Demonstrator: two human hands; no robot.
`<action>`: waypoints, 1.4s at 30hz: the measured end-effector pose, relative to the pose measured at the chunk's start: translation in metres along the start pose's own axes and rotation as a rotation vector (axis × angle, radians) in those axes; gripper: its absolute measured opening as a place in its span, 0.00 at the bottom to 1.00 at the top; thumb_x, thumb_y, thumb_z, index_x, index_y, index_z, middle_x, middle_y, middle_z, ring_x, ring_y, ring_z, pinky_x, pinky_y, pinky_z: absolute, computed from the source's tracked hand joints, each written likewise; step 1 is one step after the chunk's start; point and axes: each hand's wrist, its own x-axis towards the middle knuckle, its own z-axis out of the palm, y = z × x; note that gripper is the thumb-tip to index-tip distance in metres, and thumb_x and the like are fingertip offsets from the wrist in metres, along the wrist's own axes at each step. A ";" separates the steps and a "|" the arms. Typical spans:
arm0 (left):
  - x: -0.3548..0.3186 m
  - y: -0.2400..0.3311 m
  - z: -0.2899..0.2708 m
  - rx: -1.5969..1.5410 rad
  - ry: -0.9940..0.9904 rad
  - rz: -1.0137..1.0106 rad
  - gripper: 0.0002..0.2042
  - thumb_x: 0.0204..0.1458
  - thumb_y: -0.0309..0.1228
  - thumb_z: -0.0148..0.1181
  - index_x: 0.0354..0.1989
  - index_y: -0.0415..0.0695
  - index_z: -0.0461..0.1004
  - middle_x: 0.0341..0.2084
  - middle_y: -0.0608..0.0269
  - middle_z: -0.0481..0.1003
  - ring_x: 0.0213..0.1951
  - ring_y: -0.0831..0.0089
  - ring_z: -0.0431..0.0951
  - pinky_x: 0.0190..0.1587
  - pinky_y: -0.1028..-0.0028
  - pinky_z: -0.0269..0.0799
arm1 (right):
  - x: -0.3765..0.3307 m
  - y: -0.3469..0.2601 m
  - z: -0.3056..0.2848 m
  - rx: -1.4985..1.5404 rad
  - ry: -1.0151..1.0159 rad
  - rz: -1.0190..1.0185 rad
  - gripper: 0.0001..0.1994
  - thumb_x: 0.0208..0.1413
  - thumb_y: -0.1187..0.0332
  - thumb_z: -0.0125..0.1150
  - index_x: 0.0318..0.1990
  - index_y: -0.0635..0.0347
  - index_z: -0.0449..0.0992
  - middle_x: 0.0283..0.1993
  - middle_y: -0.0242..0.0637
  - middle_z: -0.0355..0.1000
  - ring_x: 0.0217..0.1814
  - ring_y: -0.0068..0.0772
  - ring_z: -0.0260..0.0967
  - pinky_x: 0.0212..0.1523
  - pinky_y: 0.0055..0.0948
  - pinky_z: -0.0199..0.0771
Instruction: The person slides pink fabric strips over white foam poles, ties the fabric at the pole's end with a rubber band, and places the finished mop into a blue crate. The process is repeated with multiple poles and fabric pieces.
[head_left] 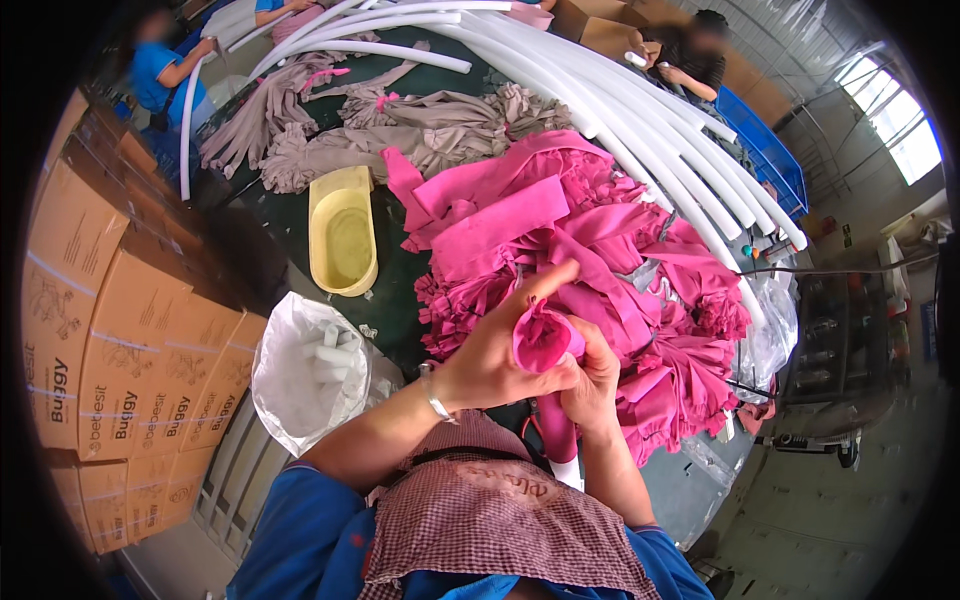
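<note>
Brown cardboard boxes (130,340) with dark print are stacked along the frame's left edge, a white plastic bag (300,375) open beside them. At centre, the left hand (490,355) and right hand (592,385) both have their fingers curled tight around a pink fabric sleeve (545,345), whose bunched open mouth sits between left thumb and right fingertips, its tail hanging down toward a white tube end (568,470).

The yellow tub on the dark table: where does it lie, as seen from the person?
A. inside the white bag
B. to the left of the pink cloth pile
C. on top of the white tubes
B: the yellow tub rests on the table, left of the pink cloth pile.
</note>
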 end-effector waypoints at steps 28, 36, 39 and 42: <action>-0.013 -0.031 -0.004 0.263 -0.355 -0.456 0.03 0.52 0.23 0.61 0.30 0.37 0.74 0.16 0.66 0.70 0.17 0.79 0.70 0.19 0.76 0.63 | -0.035 -0.075 -0.065 -1.327 -0.191 -0.121 0.17 0.50 0.58 0.65 0.47 0.49 0.77 0.26 0.33 0.68 0.20 0.39 0.70 0.19 0.36 0.70; -0.025 -0.030 0.050 -0.175 -0.636 -0.765 0.09 0.60 0.27 0.51 0.29 0.38 0.74 0.16 0.68 0.72 0.13 0.84 0.68 0.15 0.81 0.60 | -0.076 -0.124 -0.111 -1.393 -0.336 0.087 0.23 0.45 0.57 0.67 0.51 0.44 0.76 0.30 0.33 0.70 0.26 0.38 0.70 0.25 0.35 0.69; -0.032 -0.051 0.078 -0.277 -0.598 -0.835 0.11 0.62 0.28 0.48 0.29 0.38 0.72 0.15 0.67 0.69 0.11 0.83 0.64 0.14 0.81 0.57 | -0.095 -0.115 -0.107 -1.468 -0.175 -0.009 0.29 0.40 0.54 0.69 0.54 0.45 0.74 0.35 0.33 0.70 0.35 0.39 0.70 0.37 0.38 0.69; -0.032 -0.049 0.113 -0.504 -0.556 -1.153 0.11 0.61 0.31 0.49 0.28 0.39 0.70 0.11 0.70 0.64 0.09 0.82 0.57 0.12 0.80 0.51 | -0.131 -0.066 -0.087 -1.449 0.122 0.043 0.29 0.32 0.56 0.74 0.46 0.55 0.74 0.38 0.35 0.71 0.41 0.40 0.69 0.43 0.38 0.66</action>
